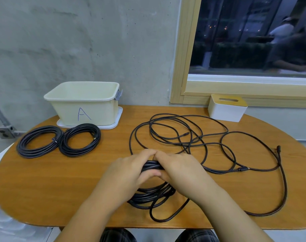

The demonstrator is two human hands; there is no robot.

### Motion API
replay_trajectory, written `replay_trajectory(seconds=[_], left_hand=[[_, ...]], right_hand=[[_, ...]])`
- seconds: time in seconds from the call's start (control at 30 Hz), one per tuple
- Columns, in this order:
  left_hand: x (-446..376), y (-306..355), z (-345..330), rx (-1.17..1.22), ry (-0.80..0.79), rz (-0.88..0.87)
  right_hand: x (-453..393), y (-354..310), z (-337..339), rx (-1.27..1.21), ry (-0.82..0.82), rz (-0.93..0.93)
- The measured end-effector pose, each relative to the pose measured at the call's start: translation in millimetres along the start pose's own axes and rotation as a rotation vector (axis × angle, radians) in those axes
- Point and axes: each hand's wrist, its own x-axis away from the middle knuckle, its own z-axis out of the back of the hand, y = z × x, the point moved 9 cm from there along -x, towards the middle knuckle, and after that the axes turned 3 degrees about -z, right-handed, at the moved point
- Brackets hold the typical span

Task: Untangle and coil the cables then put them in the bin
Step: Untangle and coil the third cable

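— What are the fingers doing?

— Both hands curl round one bundle of black strands. The left hand (129, 170) and the right hand (176, 167) meet on the far side of the half-made coil (151, 194), thumbs under, fingers over, gripping several turns together.

— How does that cable likely handle?

— Soft and limp, judging by how it drapes, with some spring in the loops. Light enough for one hand. The jacket looks braided, so probably not slippery. A hold across all the turns at once, as now, should keep the coil from springing open.

— And the rest of it?

— The loose cable (192, 135) sprawls in crossed loops to the right of the coil and beyond it, a plug end (278, 148) lying far right. Two finished coils, the left coil (39, 141) and the second coil (79, 139), lie touching each other, well left of the half-made coil.

— The bin?

— The cream bin (84, 109) stands just behind those two coils, on a white lid or tray.

— Any writing?

— A hand-drawn letter "A" (83, 114) on the bin's front. No brand is legible anywhere.
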Motion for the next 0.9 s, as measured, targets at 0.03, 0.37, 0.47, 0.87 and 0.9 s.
replay_trajectory(seconds=[0.03,0.37,0.47,0.87,0.9], left_hand=[[-0.4,-0.5,-0.8,0.057,0.008,0.028],[20.3,-20.3,35.4,0.596,0.499,0.127],[19.6,-18.2,36.8,0.622,0.498,0.119],[16.8,-41.3,3.9,0.627,0.312,0.203],[16.1,-40.6,0.7,0.566,0.273,0.206]], right_hand=[[0.9,-0.6,2.8,-0.035,0.040,-0.002],[15.7,42.2,10.0,-0.453,0.135,-0.327],[13.9,40.2,2.1,-0.539,0.058,-0.335],[11.1,34.7,-0.1,-0.405,-0.063,-0.272],[10.5,34.3,-0.2,-0.356,-0.071,-0.262]])
